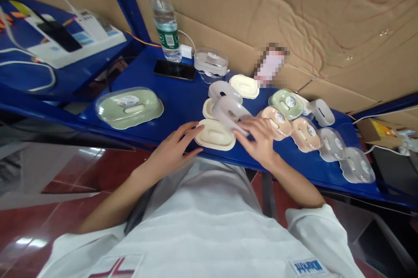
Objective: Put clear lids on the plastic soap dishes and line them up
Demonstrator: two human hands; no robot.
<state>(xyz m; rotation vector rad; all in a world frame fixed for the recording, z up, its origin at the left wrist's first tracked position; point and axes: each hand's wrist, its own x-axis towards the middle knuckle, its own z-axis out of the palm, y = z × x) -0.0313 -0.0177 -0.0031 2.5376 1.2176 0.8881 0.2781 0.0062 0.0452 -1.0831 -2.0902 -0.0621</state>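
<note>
A cream oval plastic base (215, 134) with a long raised middle lies at the table's front edge. At its left rim are the fingertips of my left hand (174, 145), thumb and fingers apart. My right hand (259, 140) has thumb and fingers on the near end of a grey oval plastic cover (225, 111) with a slot in it. The cover is tilted and overlaps the cream base's far side. Behind it rests another grey cover (220, 90), and a second cream base (208, 108) is partly hidden beneath. A further cream base (244, 86) lies farther back.
To the left stands a green oval box (130, 108) under a clear cover. Several similar boxes, among them a peach one (306, 135), line the right side. A water bottle (168, 36), a phone (174, 70) and a grey box (211, 62) are at the back.
</note>
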